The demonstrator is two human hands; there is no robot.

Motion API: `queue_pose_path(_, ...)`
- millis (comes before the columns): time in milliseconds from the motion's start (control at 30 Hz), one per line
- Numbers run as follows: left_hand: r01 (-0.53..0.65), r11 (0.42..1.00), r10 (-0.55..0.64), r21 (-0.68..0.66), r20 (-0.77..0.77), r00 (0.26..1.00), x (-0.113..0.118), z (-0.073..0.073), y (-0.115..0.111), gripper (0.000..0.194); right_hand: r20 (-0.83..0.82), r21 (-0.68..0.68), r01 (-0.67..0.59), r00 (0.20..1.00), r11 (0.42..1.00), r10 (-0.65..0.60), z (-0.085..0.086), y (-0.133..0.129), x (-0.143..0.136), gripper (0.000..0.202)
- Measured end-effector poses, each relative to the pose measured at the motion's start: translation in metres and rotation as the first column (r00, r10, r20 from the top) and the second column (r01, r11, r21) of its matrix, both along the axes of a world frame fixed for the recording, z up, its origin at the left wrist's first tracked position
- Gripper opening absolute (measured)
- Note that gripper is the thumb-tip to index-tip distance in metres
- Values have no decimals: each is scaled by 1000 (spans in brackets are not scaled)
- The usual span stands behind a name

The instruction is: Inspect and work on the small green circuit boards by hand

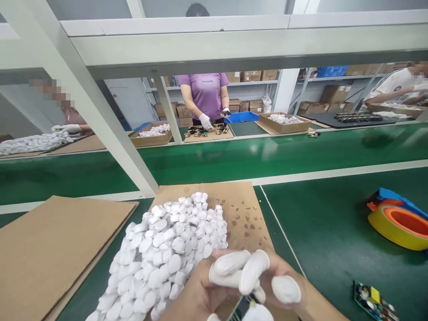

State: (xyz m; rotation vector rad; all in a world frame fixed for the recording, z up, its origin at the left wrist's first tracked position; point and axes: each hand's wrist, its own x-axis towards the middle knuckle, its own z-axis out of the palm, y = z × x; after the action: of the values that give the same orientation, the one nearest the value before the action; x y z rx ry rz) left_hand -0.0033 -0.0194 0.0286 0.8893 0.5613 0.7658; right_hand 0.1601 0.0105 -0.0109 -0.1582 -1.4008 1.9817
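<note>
At the bottom centre my left hand (204,285) and my right hand (279,274) meet, both wearing white finger cots. Their fingers close around a small circuit board (241,308), whose lower part is cut off by the frame edge. A white round shape lies against the board; I cannot tell whether it is a covered thumb or a loose piece. Just left of my hands spreads a big heap of white rounded pieces (167,249), on a brown cardboard sheet (245,214).
Another circuit board (374,298) lies at right on the green bench. Beyond it rests a yellow and orange tape roll (399,227). Stacked cardboard (67,249) lies left. A white slanted post (100,102) and crossbeam (217,47) stand ahead; co-workers sit across a green conveyor belt (267,156).
</note>
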Motion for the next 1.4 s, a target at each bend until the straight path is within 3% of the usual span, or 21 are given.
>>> queue_pose_path(67,27,991,-19,-133,56,998,0,-9,6,26,-142,-30,11,990,999,-15,10,-2,-4,49)
queue_pose_path(167,68,967,-50,-247,77,996,1,-23,17,34,-237,-32,36,971,999,-42,22,-5,-8,34)
queue_pose_path(333,55,972,-41,-230,66,997,2,-43,29,35,-195,38,87,978,995,-78,23,-2,-7,35)
queue_pose_path(500,97,980,-86,-172,67,994,6,-51,38,32,-115,50,166,980,985,-159,13,1,-5,36)
queue_pose_path(633,106,993,-101,-52,86,991,7,-43,30,35,-99,-36,116,988,993,-119,13,0,-4,41)
queue_pose_path(767,23,995,-26,99,34,999,8,-19,11,47,-84,0,136,987,991,-136,19,2,-4,33)
queue_pose_path(833,-6,993,13,117,-59,998,9,-8,5,49,-86,36,135,988,990,-131,19,4,-4,31)
queue_pose_path(933,-27,999,30,24,-120,992,10,0,4,48,-101,86,150,985,985,-141,16,6,-3,33)
queue_pose_path(1133,-161,981,155,-106,-58,986,16,-9,4,41,-21,122,181,983,976,-180,17,7,2,38)
queue_pose_path(1267,-192,974,187,-120,-50,981,16,-15,2,56,13,118,140,990,983,-142,21,9,1,42)
queue_pose_path(1400,-190,975,184,-119,-61,981,12,-19,3,62,19,229,192,979,954,-201,22,8,-1,38)
